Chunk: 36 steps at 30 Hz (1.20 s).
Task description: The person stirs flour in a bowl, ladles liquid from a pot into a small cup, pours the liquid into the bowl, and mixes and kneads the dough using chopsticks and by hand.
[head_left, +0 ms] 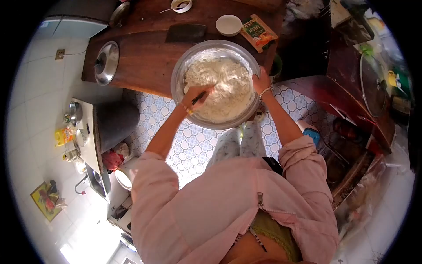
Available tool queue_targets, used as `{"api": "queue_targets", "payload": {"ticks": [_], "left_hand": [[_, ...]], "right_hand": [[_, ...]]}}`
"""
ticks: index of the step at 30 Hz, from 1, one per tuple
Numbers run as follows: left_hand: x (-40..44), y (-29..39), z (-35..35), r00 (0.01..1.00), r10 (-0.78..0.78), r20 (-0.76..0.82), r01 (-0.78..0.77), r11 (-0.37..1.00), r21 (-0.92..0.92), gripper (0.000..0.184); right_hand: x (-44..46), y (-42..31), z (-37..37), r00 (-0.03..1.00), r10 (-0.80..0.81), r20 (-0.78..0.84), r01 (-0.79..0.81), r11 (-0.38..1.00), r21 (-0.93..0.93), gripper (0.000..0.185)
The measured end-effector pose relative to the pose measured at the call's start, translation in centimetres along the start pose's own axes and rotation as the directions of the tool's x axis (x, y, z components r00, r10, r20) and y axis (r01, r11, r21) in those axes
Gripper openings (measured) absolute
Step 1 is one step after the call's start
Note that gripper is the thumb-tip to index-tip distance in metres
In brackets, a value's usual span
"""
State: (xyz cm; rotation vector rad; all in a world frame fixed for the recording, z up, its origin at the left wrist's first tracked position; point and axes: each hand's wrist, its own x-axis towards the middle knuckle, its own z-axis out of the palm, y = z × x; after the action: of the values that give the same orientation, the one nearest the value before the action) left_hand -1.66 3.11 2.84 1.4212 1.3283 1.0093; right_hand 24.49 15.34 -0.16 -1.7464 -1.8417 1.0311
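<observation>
A large metal bowl [176, 79] sits at the front edge of the wooden table, filled with a pale, lumpy flour mixture [222, 103]. My left hand [195, 97] reaches over the bowl's near left side, closed around a dark-handled utensil [198, 97]. The utensil's far end is lost in the blurred mixture, so its kind does not show. On the opposite side, my right hand [262, 82] grips the bowl's right rim.
Behind the bowl on the wooden table [140, 57] are a dark flat slab [186, 33], a white bowl [229, 25], a printed food packet [258, 33] and a small cup [181, 5]. A metal lid [107, 63] lies left. A dark cylindrical bin [115, 125] stands below.
</observation>
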Motion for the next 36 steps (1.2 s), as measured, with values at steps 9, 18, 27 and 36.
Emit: {"api": "queue_targets", "payload": {"ticks": [9, 18, 27, 36], "left_hand": [[-6.4, 2.3, 3.2, 0.845, -0.170, 0.507, 0.023, 0.959, 0.283, 0.027], [3.9, -0.3, -1.5, 0.979, 0.196, -0.058, -0.171, 0.938, 0.301, 0.022], [-1.0, 0.2, 7.9, 0.908, 0.337, 0.248, -0.412, 0.828, 0.380, 0.034], [2.0, -1.9, 0.5, 0.996, -0.012, -0.085, 0.029, 0.977, 0.210, 0.033]], "right_hand": [[0.1, -0.3, -0.1, 0.995, 0.086, 0.051, -0.087, 0.996, 0.020, 0.048], [0.0, 0.4, -0.1, 1.000, -0.024, 0.016, 0.024, 1.000, 0.012, 0.049], [0.3, 0.5, 0.3, 1.000, 0.006, 0.019, -0.005, 0.998, -0.055, 0.049], [0.3, 0.7, 0.4, 1.000, -0.020, 0.018, 0.021, 0.996, -0.086, 0.050]]}}
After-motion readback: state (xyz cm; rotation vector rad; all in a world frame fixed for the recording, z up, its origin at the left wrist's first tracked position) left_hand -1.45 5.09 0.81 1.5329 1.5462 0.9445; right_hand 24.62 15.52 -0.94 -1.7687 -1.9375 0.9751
